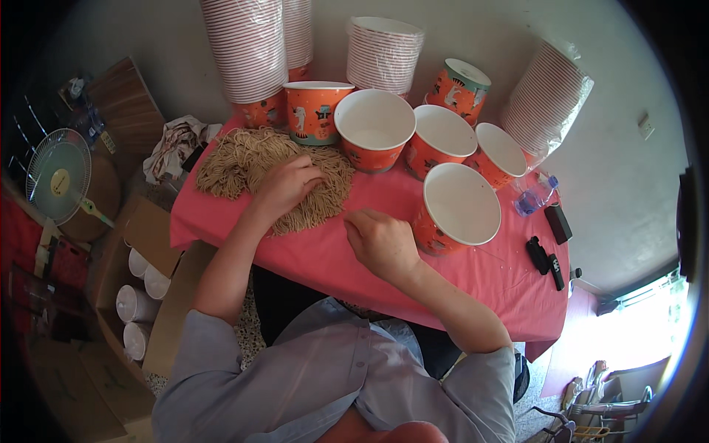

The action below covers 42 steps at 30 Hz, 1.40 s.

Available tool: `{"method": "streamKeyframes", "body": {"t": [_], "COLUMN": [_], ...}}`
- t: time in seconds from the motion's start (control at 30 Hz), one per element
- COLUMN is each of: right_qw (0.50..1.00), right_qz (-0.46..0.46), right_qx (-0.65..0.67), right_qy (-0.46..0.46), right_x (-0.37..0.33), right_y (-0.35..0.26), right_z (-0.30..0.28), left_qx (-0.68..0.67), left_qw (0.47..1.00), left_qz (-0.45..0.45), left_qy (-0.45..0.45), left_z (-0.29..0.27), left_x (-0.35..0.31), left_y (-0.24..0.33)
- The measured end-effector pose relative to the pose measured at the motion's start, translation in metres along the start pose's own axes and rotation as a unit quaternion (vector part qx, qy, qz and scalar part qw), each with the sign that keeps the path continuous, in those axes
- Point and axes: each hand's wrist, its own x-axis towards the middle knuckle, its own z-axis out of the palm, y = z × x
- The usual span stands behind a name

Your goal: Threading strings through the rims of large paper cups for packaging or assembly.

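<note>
My left hand (pixel 286 186) rests on a loose heap of thin tan strands (pixel 240 159), which look like string or noodles. Its fingers are curled together and pressed into the strands at the right part of the heap. To the right, my right hand (pixel 382 244) hovers over the pink cloth (pixel 303 255) with its fingers bent into a pinch; whatever is between the fingertips is too small or hidden. Just right of that hand stands an orange paper bucket (pixel 461 203) with a white inside. Another open paper bucket (pixel 375 122) stands behind, between the two hands.
More orange buckets (pixel 445 131) line the back, with plastic-wrapped stacks of buckets (pixel 247 52) against the wall. A plastic bottle (pixel 537 196) and small black objects (pixel 538 255) lie at the right. Left of the table are a cardboard box (pixel 181 310) of white containers and a fan (pixel 59 177).
</note>
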Motion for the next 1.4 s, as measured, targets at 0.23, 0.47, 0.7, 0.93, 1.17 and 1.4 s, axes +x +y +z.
{"method": "streamKeyframes", "body": {"t": [0.23, 0.47, 0.7, 0.93, 1.17, 1.4], "right_qw": [0.997, 0.967, 0.925, 0.799, 0.875, 0.861], "right_qz": [0.042, 0.111, -0.021, 0.111, 0.228, 0.344], "right_qx": [0.041, 0.212, 0.333, 0.577, 0.398, 0.324], "right_qy": [0.047, 0.091, 0.182, 0.126, 0.155, 0.188], "right_x": [-0.016, -0.011, 0.01, -0.043, -0.108, -0.138], "right_y": [0.002, -0.001, -0.012, -0.017, 0.014, 0.047], "right_z": [-0.006, -0.02, -0.033, -0.068, -0.075, -0.1], "left_qx": [-0.089, -0.268, -0.229, -0.304, -0.391, -0.209], "left_qw": [0.992, 0.956, 0.967, 0.943, 0.912, 0.961], "left_qz": [0.02, -0.081, 0.095, 0.137, 0.05, 0.173], "left_qy": [0.084, 0.085, 0.051, 0.018, -0.114, -0.045], "left_z": [-0.012, -0.035, -0.067, -0.065, -0.003, 0.016], "left_x": [0.01, 0.025, 0.03, 0.031, 0.02, 0.037], "left_y": [0.03, 0.073, 0.139, 0.188, 0.194, 0.195]}}
